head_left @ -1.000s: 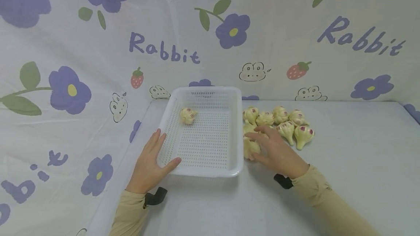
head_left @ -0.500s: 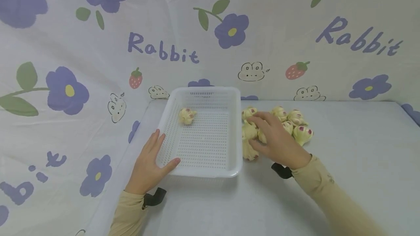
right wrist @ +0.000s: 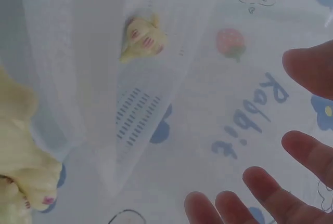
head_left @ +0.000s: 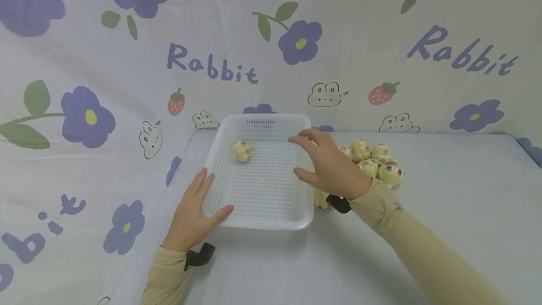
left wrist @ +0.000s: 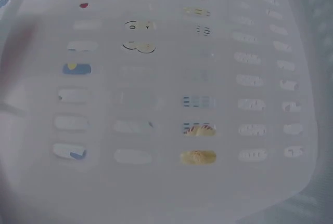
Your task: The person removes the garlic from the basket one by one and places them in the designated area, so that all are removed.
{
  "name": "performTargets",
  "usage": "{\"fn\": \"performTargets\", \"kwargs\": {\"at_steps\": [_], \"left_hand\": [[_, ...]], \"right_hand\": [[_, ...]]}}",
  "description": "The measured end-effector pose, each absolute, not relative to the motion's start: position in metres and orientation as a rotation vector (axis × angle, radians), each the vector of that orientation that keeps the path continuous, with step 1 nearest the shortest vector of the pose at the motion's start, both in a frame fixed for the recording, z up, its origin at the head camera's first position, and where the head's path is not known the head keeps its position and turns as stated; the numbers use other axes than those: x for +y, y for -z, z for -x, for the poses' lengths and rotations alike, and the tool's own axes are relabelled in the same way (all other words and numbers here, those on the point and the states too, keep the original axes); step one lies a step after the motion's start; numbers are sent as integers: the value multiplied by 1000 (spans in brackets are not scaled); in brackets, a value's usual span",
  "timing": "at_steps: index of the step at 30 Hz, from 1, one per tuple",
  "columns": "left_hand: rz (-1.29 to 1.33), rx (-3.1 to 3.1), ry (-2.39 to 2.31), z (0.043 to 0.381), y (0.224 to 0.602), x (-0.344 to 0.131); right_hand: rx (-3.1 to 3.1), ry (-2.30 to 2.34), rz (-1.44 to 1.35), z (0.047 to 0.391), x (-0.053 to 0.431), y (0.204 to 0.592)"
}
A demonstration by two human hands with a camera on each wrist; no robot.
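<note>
My left hand [head_left: 192,213] rests at the near left corner of a white perforated plastic basket [head_left: 308,211], fingers straight along the side and thumb over the rim. One pale garlic bulb [head_left: 242,151] with purple marks lies inside, towards the back left; the right wrist view shows the same garlic bulb [right wrist: 144,38] too. My right hand [head_left: 332,166] hovers over the basket's right rim, fingers spread and holding nothing. Behind it, partly hidden, several more garlic bulbs [head_left: 390,174] lie on the table. Through slots in the basket wall [left wrist: 93,182], the left wrist view catches bits of yellowish garlic.
The table [head_left: 457,211] has a pale cover and extends to the right of the garlic pile. A curtain [head_left: 360,51] printed with flowers and rabbits hangs behind the basket and along the left side.
My right hand has come off the garlic pile, moving left and up to the basket's right rim. My left hand and the bulb in the basket have stayed put.
</note>
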State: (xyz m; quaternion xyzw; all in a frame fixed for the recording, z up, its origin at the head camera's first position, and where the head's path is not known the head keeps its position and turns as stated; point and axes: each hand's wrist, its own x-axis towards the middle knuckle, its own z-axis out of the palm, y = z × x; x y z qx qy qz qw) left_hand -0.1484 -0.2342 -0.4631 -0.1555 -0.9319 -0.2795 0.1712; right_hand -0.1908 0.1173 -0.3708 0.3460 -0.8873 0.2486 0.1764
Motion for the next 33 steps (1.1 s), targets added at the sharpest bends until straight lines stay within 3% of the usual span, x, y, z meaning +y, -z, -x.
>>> {"fn": "performTargets", "kwargs": {"at_steps": [17,33], "left_hand": [[435,-2664,810,149,465,-236],[455,-2640,817,148,463,-239]], "right_hand": [[-2604,-659,-1044,233,43,365],[-2834,-532,-965,276,-18,387]]}}
